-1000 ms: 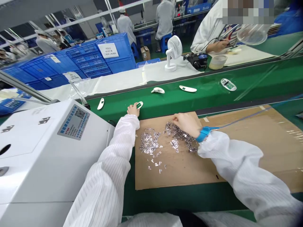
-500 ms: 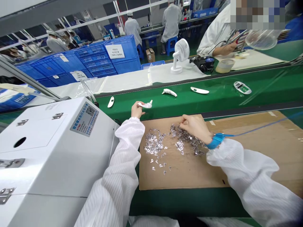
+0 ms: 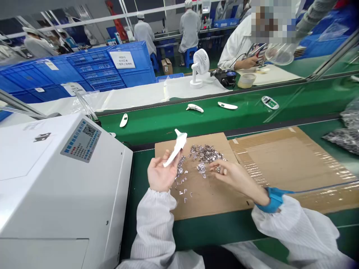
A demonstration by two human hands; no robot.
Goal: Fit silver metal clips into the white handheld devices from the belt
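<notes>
My left hand (image 3: 162,173) is closed around a white curved plastic shell (image 3: 177,149), which looks like a thermometer housing half, tilted with its narrow nozzle end up. My right hand (image 3: 235,177) hovers over the cardboard sheet (image 3: 207,203), its fingers curled and close together; whether a small part is between the fingertips is too small to make out. Just beyond its fingers lies a dark pile of small metal clips (image 3: 206,153). A smaller bright cluster of clips (image 3: 201,169) lies beside it. Other loose clips (image 3: 183,192) are partly hidden behind my left hand.
White shell pieces (image 3: 195,108) lie spaced along the green conveyor belt (image 3: 157,121). A large white machine (image 3: 84,186) stands at left. Beyond the belt are a small fan (image 3: 200,63), blue crates (image 3: 134,61) and a co-worker (image 3: 238,45). A bag of metal parts (image 3: 346,130) sits at right.
My left hand has come back from the belt with the white shell, now over the cardboard. My right hand has drawn away from the dark pile, towards me. The view has shifted.
</notes>
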